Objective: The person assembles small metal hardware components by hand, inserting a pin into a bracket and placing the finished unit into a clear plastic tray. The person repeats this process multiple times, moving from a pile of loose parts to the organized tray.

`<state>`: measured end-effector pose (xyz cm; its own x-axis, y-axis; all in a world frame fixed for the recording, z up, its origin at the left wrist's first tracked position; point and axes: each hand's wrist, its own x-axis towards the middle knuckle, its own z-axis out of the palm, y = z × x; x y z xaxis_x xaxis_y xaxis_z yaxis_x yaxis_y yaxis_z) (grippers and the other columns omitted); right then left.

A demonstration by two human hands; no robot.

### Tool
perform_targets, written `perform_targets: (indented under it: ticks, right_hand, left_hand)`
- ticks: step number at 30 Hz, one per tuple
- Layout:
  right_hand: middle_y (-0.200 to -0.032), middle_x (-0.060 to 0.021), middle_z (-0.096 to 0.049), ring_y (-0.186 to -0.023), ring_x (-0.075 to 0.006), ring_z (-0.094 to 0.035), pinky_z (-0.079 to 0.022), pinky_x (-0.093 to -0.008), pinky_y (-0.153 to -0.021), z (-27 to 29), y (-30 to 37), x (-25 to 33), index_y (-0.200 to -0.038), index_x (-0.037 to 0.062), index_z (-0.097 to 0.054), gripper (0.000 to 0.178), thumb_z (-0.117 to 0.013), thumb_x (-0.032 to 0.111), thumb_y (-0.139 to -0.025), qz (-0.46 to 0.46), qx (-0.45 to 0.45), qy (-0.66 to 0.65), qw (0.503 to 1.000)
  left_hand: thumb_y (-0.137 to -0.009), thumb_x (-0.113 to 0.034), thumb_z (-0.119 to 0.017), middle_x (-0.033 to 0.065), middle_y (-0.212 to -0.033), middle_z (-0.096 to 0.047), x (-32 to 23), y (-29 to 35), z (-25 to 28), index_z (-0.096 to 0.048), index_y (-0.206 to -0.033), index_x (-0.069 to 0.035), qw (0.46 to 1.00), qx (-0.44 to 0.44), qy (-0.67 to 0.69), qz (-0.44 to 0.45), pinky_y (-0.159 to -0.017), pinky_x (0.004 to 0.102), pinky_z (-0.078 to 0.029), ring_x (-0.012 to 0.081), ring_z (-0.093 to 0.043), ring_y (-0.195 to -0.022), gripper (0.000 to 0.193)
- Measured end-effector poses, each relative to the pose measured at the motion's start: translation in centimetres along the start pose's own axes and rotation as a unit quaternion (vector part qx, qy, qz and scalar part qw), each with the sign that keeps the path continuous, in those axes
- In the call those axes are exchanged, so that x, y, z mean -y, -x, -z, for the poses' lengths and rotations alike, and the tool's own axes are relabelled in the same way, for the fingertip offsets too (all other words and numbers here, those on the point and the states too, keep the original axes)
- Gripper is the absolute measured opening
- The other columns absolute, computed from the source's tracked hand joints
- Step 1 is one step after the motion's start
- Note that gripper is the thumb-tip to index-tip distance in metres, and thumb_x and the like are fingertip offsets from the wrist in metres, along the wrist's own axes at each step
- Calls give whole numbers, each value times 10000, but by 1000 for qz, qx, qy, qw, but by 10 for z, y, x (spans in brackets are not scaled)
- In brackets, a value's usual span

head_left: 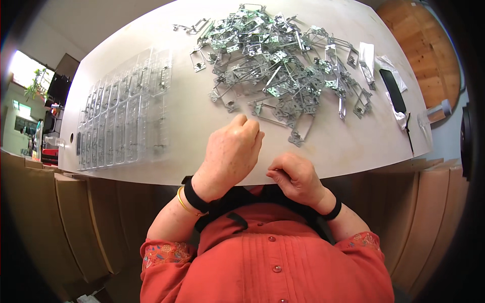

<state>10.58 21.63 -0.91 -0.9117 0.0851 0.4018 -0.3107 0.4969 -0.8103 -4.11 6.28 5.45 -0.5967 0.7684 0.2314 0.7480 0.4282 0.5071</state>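
Note:
Over the near edge of the table, my left hand (231,154) is closed with its back toward me. Its curled fingers hide whatever may be in them. Lower and to the right, my right hand (297,178) is also closed, thumb against bent fingers, and nothing shows plainly between them. Just beyond both hands spreads a heap of small metal brackets (273,65), frame-like pieces with thin rods and flat plates, tangled together. The nearest bracket (296,137) lies loose at the heap's front edge. To the left, a clear plastic tray (132,132) holds rows of metal pieces in long compartments.
The white table (189,134) curves around me. At its right lie a black phone-like slab (393,91), white wrappers (367,54) and a thin dark cord (409,135). A round wooden board (422,48) stands beyond. Cardboard boxes (70,222) flank me below the table.

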Motion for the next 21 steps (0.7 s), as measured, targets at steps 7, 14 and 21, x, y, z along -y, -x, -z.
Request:
perform_targets:
  ticks: [7, 14, 21]
  right_hand:
    - [-836, -125, -641, -735, -345, -643, -499, -426, -653, 0, 4, -4, -952, 45, -630, 167, -790, 53, -904, 9, -3, -6, 1000]
    - [-872, -122, -653, -788, -357, -653, -508, -442, -679, -4, 3, -6, -946, 48, -637, 166, -796, 65, -901, 50, -42, 5, 998]
    - [-843, -109, -655, -746, -334, -651, -508, -423, -660, -1, 6, -5, -910, 56, -648, 155, -802, 62, -891, 36, -16, -19, 999]
  left_hand:
    - [-970, -125, -684, 179, -1074, -667, -15, -39, -24, -692, -1060, -4, 987, 117, 98, -49, -802, 480, -548, 421, -684, -916, 151]
    - [-976, -121, -653, 192, -1133, -670, -15, -52, -47, -676, -1073, 2, 974, 202, 78, -72, -853, 490, -555, 436, -686, -979, 159]
    - [-948, -65, -628, 193, -1041, -688, -2, -46, -38, -652, -1021, 3, 970, 208, 90, -84, -825, 493, -545, 445, -676, -951, 102]
